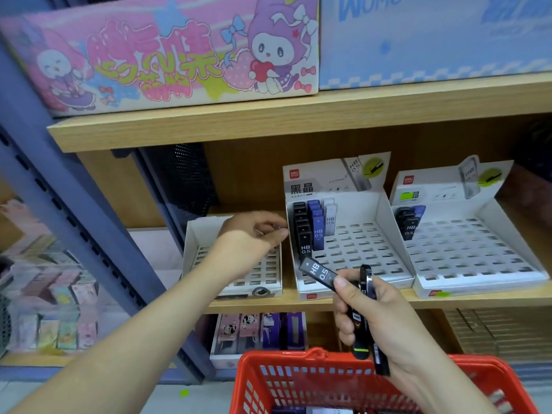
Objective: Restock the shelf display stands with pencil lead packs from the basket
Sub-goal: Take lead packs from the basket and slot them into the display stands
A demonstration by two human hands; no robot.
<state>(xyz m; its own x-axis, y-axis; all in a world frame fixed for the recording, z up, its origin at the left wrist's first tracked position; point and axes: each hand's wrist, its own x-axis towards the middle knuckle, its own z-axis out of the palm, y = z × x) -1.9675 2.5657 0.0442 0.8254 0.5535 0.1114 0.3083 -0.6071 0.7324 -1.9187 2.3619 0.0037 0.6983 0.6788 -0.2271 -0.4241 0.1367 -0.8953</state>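
My right hand [385, 312] grips several HB lead packs [319, 274]; left hand [251, 237] curled, contents indeterminate; display stands [364, 252] mostly unfilled.

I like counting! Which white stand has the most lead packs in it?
The middle stand: it has black, blue and white rows of packs. The right stand holds only a few; the left stand shows none.

Gripped tilted in right hand [379, 315] above red basket [263, 363]: black lead packs [318, 272], one marked HB 0.5. Slotted upright at back-left of middle display stand [364, 255]: black, blue, white rows of packs [313, 227]; fewer in right display stand [478, 252].
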